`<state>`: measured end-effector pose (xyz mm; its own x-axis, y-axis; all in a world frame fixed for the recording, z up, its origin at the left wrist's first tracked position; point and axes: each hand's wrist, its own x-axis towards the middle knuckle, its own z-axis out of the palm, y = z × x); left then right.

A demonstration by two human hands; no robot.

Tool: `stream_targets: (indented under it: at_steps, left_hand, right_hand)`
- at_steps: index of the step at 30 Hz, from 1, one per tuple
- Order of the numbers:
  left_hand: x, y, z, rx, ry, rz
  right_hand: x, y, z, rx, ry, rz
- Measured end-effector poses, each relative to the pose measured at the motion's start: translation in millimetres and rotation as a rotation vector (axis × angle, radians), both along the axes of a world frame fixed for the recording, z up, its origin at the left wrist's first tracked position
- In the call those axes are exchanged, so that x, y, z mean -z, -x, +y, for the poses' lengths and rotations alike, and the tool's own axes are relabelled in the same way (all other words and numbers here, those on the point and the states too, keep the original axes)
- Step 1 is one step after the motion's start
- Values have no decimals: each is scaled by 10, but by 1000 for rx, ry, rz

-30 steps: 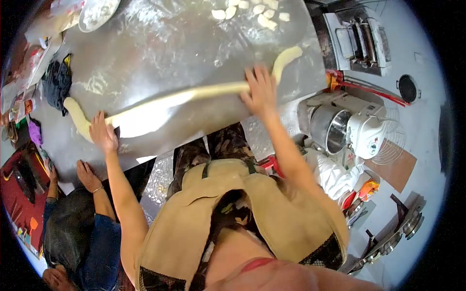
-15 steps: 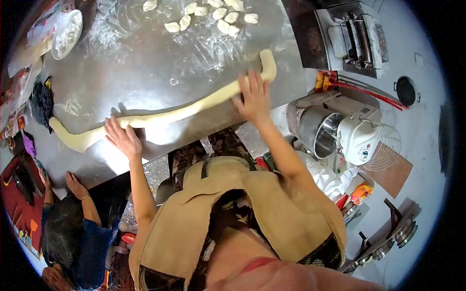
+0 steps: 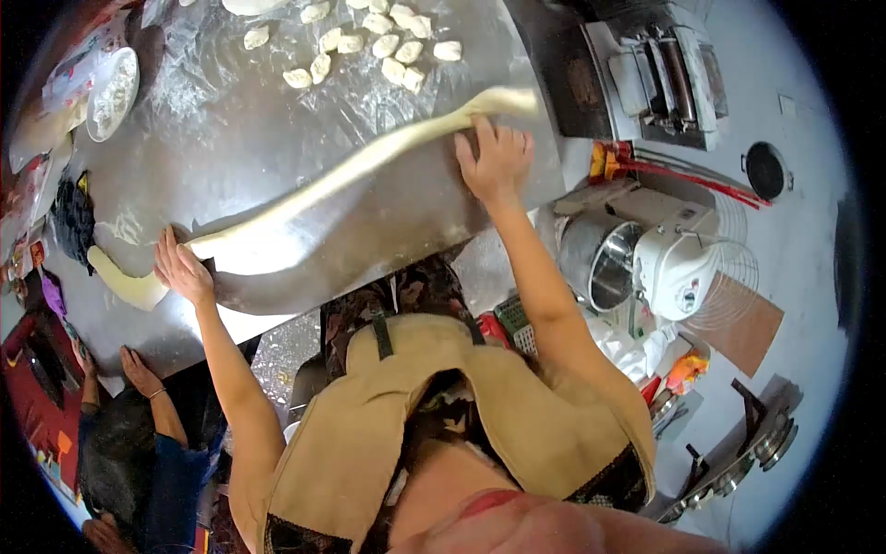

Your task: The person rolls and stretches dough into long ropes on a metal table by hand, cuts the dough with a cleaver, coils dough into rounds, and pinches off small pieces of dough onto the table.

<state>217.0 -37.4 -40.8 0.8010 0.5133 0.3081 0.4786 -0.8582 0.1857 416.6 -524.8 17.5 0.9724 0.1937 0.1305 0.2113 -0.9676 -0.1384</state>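
A long rope of dough [image 3: 369, 155] lies across the metal bench [image 3: 277, 120] in front of the person. Its long axis runs slantwise, from near on the left to farther off on the right. The left end bends away from the person, toward a dark bag [image 3: 72, 217]; the right end is blurred and turns more sideways, near the bench's right edge.

The left hand [image 3: 185, 268] lies palm down over the dough, short of the left end, its fingers extended, close together and not clenched. The right hand [image 3: 498, 164] is near the other end, thumb apart from the fingers, which are partly curled and open; the forefinger touches the dough's near edge. Beyond the rope are small dough pieces [image 3: 385, 46], and at the far left a dish of flour [image 3: 113, 94]. A co-worker's hand [image 3: 141, 371] rests at the bench's near edge.
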Motion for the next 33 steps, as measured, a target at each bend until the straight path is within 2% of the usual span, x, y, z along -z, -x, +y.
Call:
stream_targets:
  at_steps: [1, 2, 4, 5, 7, 8, 9, 11, 13, 15, 16, 18, 19, 20, 22, 25, 26, 28, 30, 31, 33]
  left_hand:
    - [0, 15, -12, -13, -9, -2]
    - [-6, 60, -3, 66, 11, 8]
    - [-115, 90, -39, 229, -32, 81]
    - [-225, 94, -90, 369, -76, 53]
    - [-298, 181, 38, 446, -61, 166]
    - [-341, 214, 101, 496, 26, 212]
    - [-410, 211, 105, 599, 9, 138]
    - [-375, 348, 196, 632, 114, 189]
    - [-322, 478, 207, 680, 126, 173]
    - [-352, 558, 215, 758, 143, 149]
    - [-423, 582, 257, 758, 142, 138]
    - [-494, 681, 506, 663, 148, 161]
    - [-544, 800, 705, 597, 156, 212]
    - [-466, 944, 960, 577, 44, 235]
    - [-526, 1119, 1268, 588, 50, 256]
    - [-470, 1261, 1516, 587, 88, 328]
    - [-443, 1293, 1581, 593, 97, 402]
    - [-467, 1211, 1590, 553, 100, 415]
    - [-544, 1200, 1667, 427, 141, 510]
    - [-545, 1242, 1783, 435, 125, 520]
    - [-459, 1281, 1953, 388, 149, 521]
  right_hand:
    - [-44, -179, 109, 67, -44, 123]
    - [-31, -295, 195, 62, -52, 129]
    - [15, -393, 331, -14, 39, -123]
    - [23, -416, 339, -7, 33, -123]
    - [41, -482, 280, -290, -34, -418]
    - [115, -523, 273, -418, -133, -434]
    - [22, -461, 412, -425, -130, -436]
    - [-263, -228, 855, -411, 146, 395]
    - [135, 334, 1494, -787, -278, -34]
    - [287, 819, 2276, -773, -361, -29]
    - [303, 782, 2492, -774, -356, -34]
    - [304, 512, 2807, -540, -92, 83]
    - [268, 493, 2697, -468, -22, 135]
    - [300, 625, 2412, -491, -109, 7]
    - [142, 1154, 1884, -494, 46, 130]
    - [23, 1414, 1777, -408, 30, 170]
    - [115, 1211, 1847, -402, 30, 177]
    - [350, 355, 2124, -330, -100, -53]
    - [411, 48, 1962, -331, -94, -46]
    - [390, 10, 1803, -323, -77, -37]
    - [63, 637, 1227, -283, -16, 144]
